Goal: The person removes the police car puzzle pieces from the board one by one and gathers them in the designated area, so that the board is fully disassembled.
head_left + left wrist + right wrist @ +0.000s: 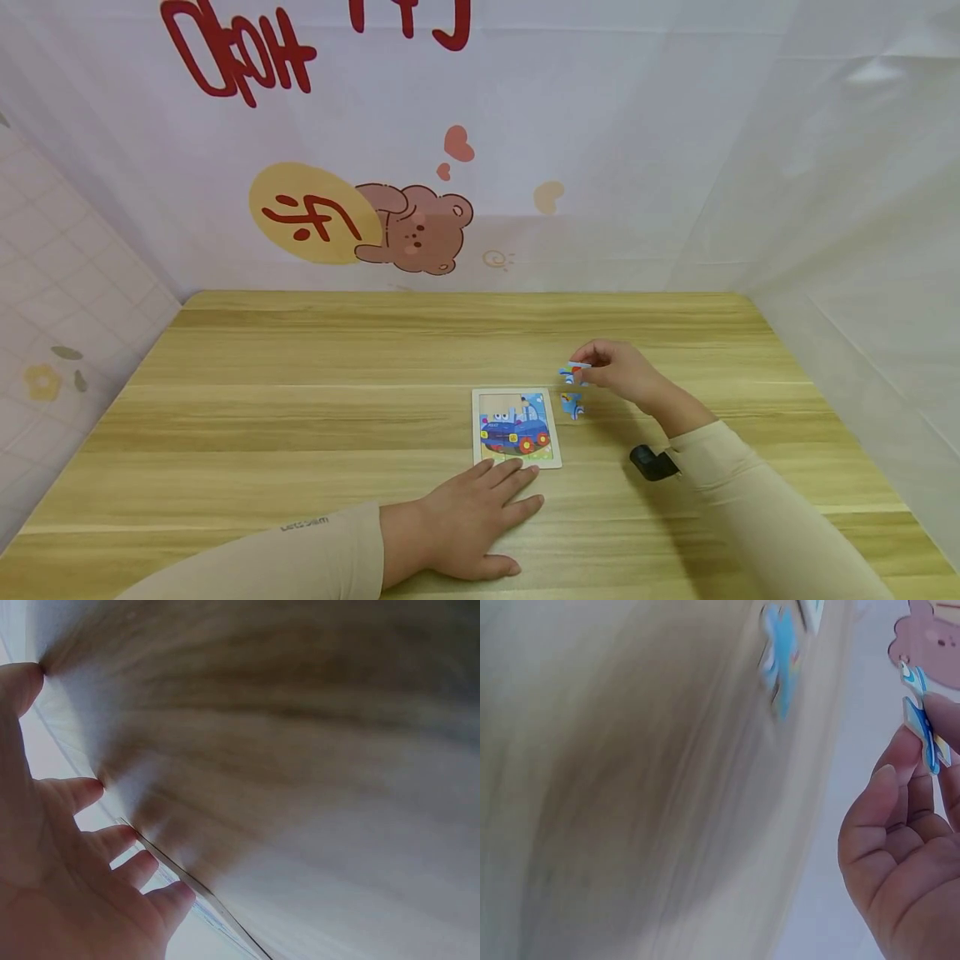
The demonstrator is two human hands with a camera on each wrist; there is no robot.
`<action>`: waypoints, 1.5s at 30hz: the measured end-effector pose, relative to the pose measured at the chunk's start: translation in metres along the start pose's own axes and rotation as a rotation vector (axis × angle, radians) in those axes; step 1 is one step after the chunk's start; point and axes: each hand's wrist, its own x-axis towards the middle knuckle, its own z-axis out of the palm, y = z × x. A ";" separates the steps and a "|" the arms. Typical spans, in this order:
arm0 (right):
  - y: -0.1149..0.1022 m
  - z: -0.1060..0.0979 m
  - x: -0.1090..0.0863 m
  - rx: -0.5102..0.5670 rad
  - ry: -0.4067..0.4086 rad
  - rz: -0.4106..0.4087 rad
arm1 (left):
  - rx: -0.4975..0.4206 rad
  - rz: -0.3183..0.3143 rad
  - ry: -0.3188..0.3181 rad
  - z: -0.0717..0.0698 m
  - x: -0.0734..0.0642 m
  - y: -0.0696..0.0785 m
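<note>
A square jigsaw puzzle (pixel 513 429) with a blue police car picture lies in a pale frame on the table. Bare tray shows at its upper left. My left hand (pixel 472 521) lies flat with spread fingers, some fingertips resting on the frame's near edge; the left wrist view shows those fingertips along the board's rim (pixel 225 915). Behind and right of the frame, my right hand (pixel 618 371) pinches a blue puzzle piece (pixel 926 735) between thumb and fingers, raised above the table. Just nearer than it, another puzzle piece (pixel 572 406) lies loose beside the frame.
The wooden table (pixel 300 400) reaches back to a white printed curtain (pixel 600 150) with a bear drawing. Side curtains hang at left and right. A black curved object (pixel 652 463) shows at the right sleeve's cuff.
</note>
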 end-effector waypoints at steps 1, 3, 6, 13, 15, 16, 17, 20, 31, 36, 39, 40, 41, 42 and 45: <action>0.002 -0.002 -0.001 0.005 -0.001 0.003 | 0.001 0.001 -0.001 0.000 0.000 0.000; 0.006 -0.006 -0.002 0.002 -0.003 0.007 | 0.004 0.001 0.000 0.000 0.000 0.000; 0.011 -0.011 -0.004 -0.007 -0.004 0.014 | 0.008 -0.002 -0.001 0.001 0.000 0.000; 0.021 -0.020 -0.008 -0.011 -0.020 0.043 | 0.011 -0.006 0.002 0.001 -0.001 0.000; 0.024 -0.022 -0.008 -0.007 -0.031 0.059 | 0.014 -0.007 0.007 0.002 0.000 0.000; 0.025 -0.022 -0.008 -0.007 -0.035 0.068 | 0.014 -0.008 0.008 0.002 0.000 0.000; 0.026 -0.023 -0.008 -0.008 -0.038 0.075 | 0.014 -0.009 0.009 0.002 0.000 0.000; 0.030 -0.024 -0.009 -0.010 -0.050 0.098 | 0.009 -0.008 0.008 0.002 0.000 0.000; 0.043 -0.027 -0.011 -0.038 -0.111 0.133 | -0.010 0.002 0.005 0.003 0.001 -0.001; 0.042 -0.025 -0.013 -0.035 -0.116 0.127 | -0.016 0.002 0.001 0.002 0.001 -0.001; 0.041 -0.024 -0.014 -0.032 -0.122 0.112 | -0.020 0.003 -0.005 0.002 0.000 -0.001; 0.041 -0.023 -0.014 -0.035 -0.125 0.105 | -0.021 0.003 -0.006 0.002 0.000 -0.001; 0.041 -0.023 -0.015 -0.039 -0.124 0.102 | -0.022 0.002 -0.008 0.002 0.000 -0.001; 0.041 -0.023 -0.015 -0.043 -0.126 0.098 | -0.021 0.002 -0.008 0.002 0.000 0.000; 0.042 -0.022 -0.015 -0.059 -0.127 0.087 | -0.017 0.003 -0.006 0.002 0.000 0.000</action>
